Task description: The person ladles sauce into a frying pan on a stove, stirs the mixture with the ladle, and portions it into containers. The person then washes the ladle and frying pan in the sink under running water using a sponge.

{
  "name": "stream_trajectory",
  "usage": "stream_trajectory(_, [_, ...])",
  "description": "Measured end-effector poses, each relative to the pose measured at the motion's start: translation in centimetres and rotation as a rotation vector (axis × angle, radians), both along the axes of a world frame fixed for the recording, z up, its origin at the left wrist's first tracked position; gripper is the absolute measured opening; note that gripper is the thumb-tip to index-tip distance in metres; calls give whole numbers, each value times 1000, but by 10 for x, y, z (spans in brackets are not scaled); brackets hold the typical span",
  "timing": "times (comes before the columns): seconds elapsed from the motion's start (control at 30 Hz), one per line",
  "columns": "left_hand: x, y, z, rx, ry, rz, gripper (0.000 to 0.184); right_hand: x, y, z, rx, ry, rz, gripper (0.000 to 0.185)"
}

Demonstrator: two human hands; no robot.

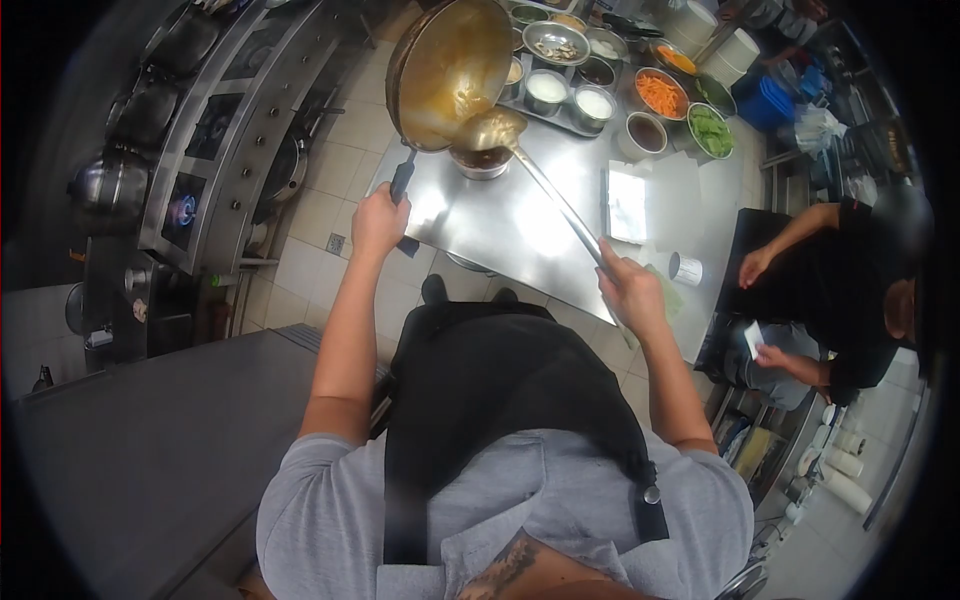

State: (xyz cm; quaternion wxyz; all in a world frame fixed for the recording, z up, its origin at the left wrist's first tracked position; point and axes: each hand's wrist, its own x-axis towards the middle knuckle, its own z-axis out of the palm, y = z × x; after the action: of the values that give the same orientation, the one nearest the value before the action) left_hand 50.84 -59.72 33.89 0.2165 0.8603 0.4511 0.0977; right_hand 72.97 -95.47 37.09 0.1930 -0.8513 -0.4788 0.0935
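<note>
My left hand is closed around the dark handle of a wok. The wok is tilted over the steel table, and brown sauce coats its inside. In my right hand is the long handle of a ladle. The ladle's bowl sits at the wok's lower rim, and I cannot tell whether they touch. Just beneath them stands a metal bowl with dark brown contents, partly hidden by the wok and ladle.
Bowls of carrot strips, green leaves and dark sauce stand on the steel table. A stove with a lit burner is at left. Another person stands at right, holding something white.
</note>
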Motion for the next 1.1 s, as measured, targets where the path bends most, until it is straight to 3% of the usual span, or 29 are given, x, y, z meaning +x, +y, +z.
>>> stream_trajectory(0.17, [0,-1,7,-10,14,-18,32,8,44,-9,212,-48,-5,50])
stream_trajectory(0.3, [-1,0,5,2,-28,-23,32,10,52,-29,156,-56,-18,50])
stream_trajectory(0.5, [-8,6,-4,-94,-146,-35,33,-2,14,-12,187,72,20,50])
stream_trajectory(0.7, [-5,7,-12,-297,-194,24,36,5,113,-15,466,90,-5,50])
stream_trajectory(0.8, [4,-2,15,-445,-144,90,37,12,140,-31,481,106,9,51])
stream_trajectory(1.0, [-4,13,-12,-206,-227,-16,34,15,46,-55,144,5,48,55])
stream_trajectory(1.1, [-10,19,-20,-74,-199,-77,32,15,13,-25,105,-10,61,52])
